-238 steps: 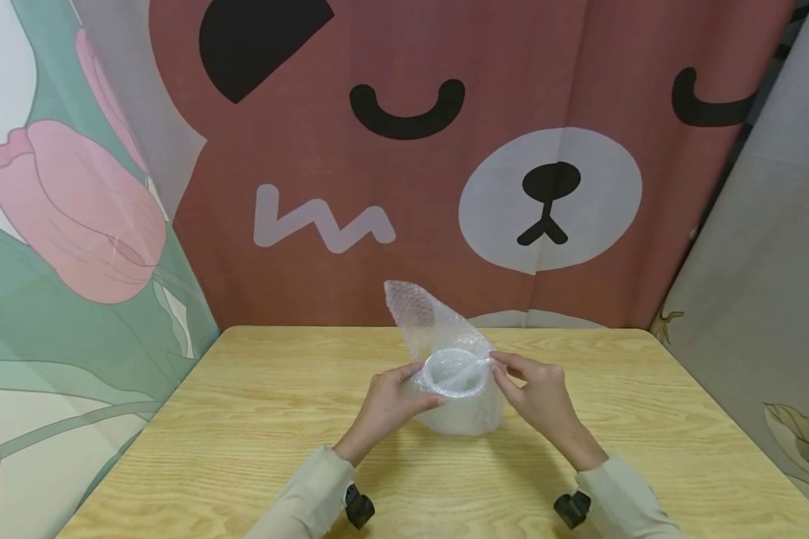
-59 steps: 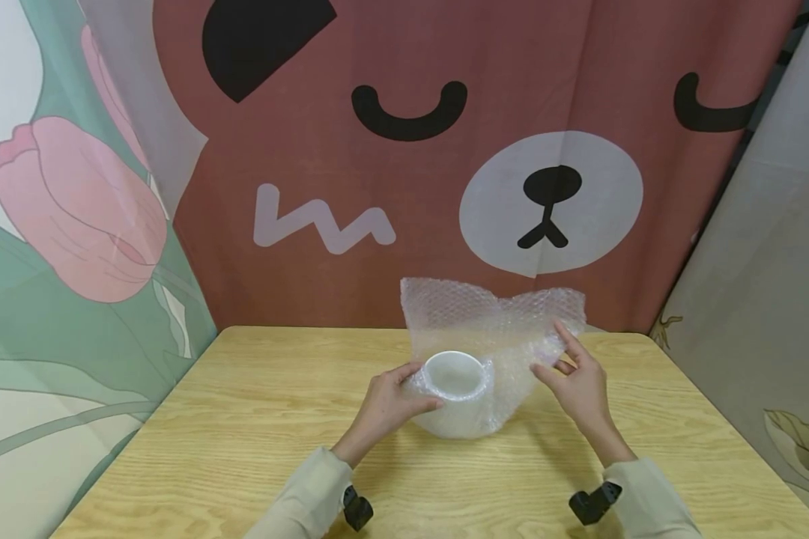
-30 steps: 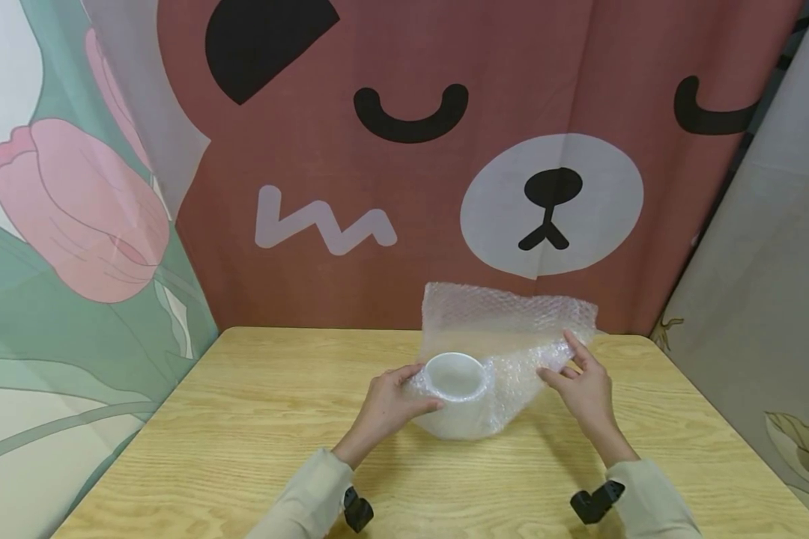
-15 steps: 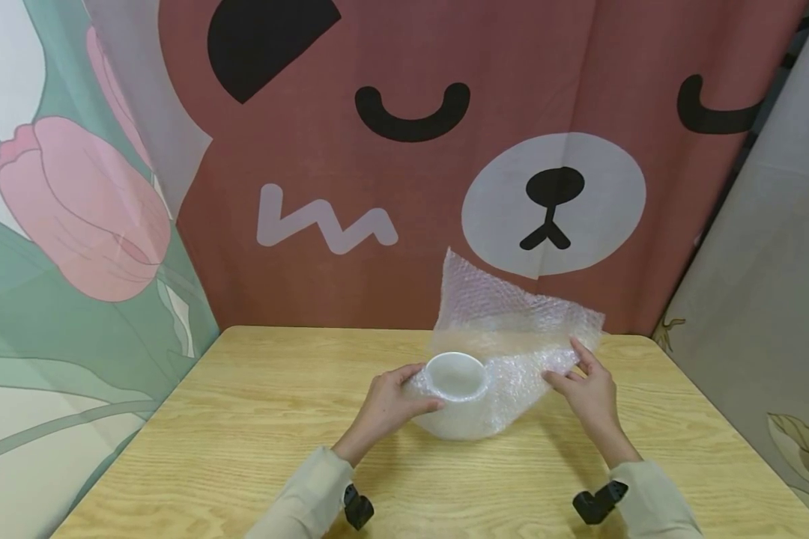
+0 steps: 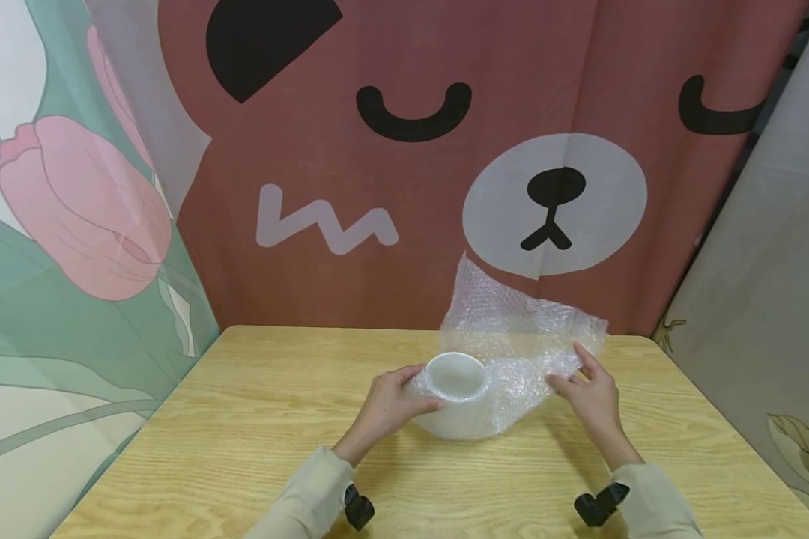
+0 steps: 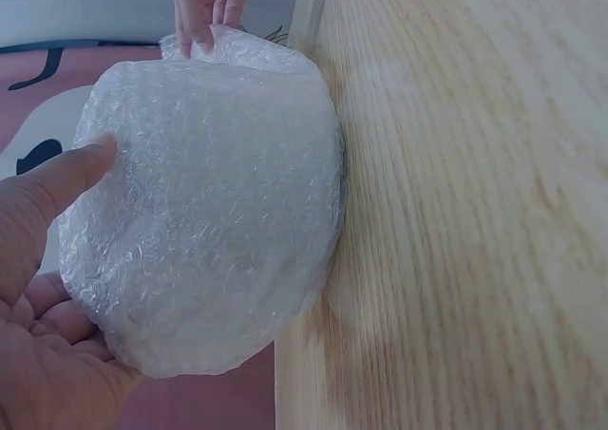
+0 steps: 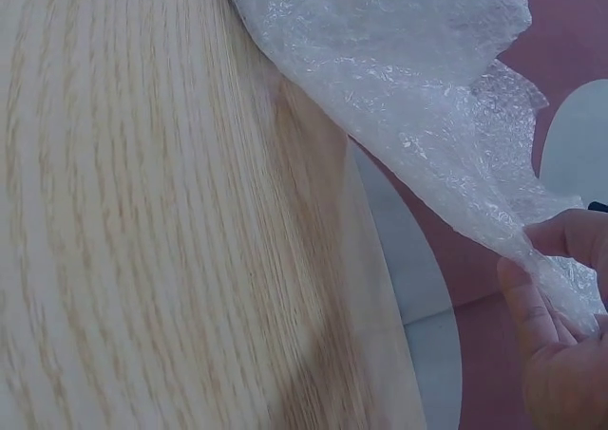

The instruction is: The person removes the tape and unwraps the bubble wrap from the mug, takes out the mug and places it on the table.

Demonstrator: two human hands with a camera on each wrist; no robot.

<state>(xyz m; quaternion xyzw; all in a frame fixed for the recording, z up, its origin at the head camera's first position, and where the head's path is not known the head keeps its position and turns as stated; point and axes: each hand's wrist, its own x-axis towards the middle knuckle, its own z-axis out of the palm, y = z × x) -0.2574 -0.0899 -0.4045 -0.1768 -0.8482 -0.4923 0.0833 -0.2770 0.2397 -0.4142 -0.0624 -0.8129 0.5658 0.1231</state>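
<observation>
Bracing bowl (image 5: 455,376), your left hand (image 5: 384,405) cupped it; right hand (image 5: 589,393) pinched bubble wrap (image 5: 520,337) edge, probably best pulled taut.

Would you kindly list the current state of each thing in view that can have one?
bowl: upright on the table, mouth uncovered, sides wrapped.
bubble wrap: partly round the bowl, loose end lifted to the right.
left hand: grips the wrapped bowl.
right hand: pinches the wrap's loose edge.
table: bears the bowl.
</observation>
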